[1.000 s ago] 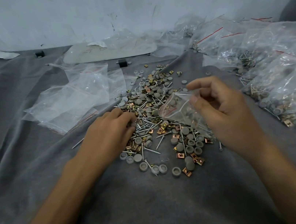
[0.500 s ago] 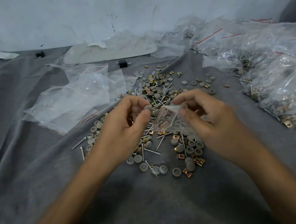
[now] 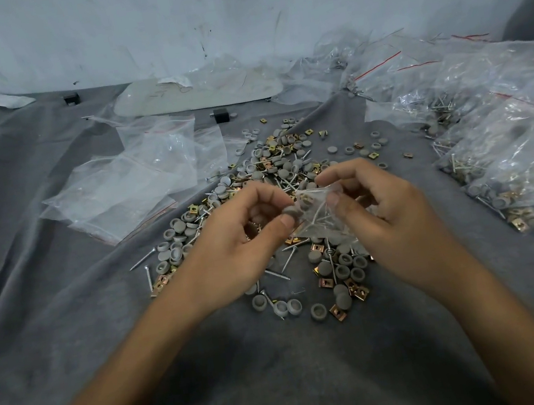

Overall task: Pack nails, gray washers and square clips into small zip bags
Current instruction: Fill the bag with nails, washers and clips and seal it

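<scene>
Limp, slick film, I'd judge: small clear plastic zip bag (image 3: pixel 318 220) sits just above loose hardware pile (image 3: pixel 274 170), right hand (image 3: pixel 389 218) pinching its mouth. Light, rigid round gray washer (image 3: pixel 290 214) is pinched in left hand (image 3: pixel 231 249), just beside the bag mouth. Best held by the rim.

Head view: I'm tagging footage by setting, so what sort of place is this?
Likely an informal home or small-workshop packing spot: a loose hardware pile spread on a gray cloth, filled zip bags heaped at the right, and a scuffed white wall behind.
</scene>
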`<state>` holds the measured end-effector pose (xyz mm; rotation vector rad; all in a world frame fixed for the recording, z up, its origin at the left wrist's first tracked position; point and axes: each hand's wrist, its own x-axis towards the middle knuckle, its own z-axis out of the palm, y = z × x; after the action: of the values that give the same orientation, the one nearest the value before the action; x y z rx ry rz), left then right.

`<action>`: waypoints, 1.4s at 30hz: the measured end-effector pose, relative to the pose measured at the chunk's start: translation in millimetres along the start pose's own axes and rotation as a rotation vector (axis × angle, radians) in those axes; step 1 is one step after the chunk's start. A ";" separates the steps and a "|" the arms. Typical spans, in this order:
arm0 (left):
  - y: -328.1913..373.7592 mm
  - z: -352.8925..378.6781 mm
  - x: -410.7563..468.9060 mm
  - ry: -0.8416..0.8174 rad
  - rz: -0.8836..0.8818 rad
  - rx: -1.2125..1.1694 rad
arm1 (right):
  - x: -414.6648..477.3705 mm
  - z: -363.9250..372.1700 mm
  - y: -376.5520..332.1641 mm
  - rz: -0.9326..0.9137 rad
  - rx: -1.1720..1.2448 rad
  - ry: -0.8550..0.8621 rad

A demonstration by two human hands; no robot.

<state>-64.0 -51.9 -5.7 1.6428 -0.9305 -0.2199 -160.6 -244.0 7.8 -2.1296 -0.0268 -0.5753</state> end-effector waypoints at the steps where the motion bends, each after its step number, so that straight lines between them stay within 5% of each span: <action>1: -0.3 -0.1 0.3 -0.008 -0.002 0.000 | 0.0 -0.2 -0.3 -0.001 -0.002 0.000; 11: -7.2 -5.7 3.0 0.002 -0.037 0.066 | -0.5 -2.3 0.7 0.007 -0.007 0.002; 21: -4.2 -4.5 0.7 0.178 -0.007 0.143 | 2.6 -9.3 5.2 -0.016 0.035 0.046; 30: -2.4 24.6 -13.6 -0.288 0.269 0.935 | 8.8 -18.3 14.1 -0.023 0.068 0.196; 42: -5.7 26.9 -12.3 -0.289 0.134 1.022 | 7.4 -13.7 12.3 -0.015 0.072 0.169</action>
<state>-85.6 -63.5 -23.1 2.4985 -1.5104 0.1568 -156.6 -263.4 8.0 -2.0059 0.0300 -0.7506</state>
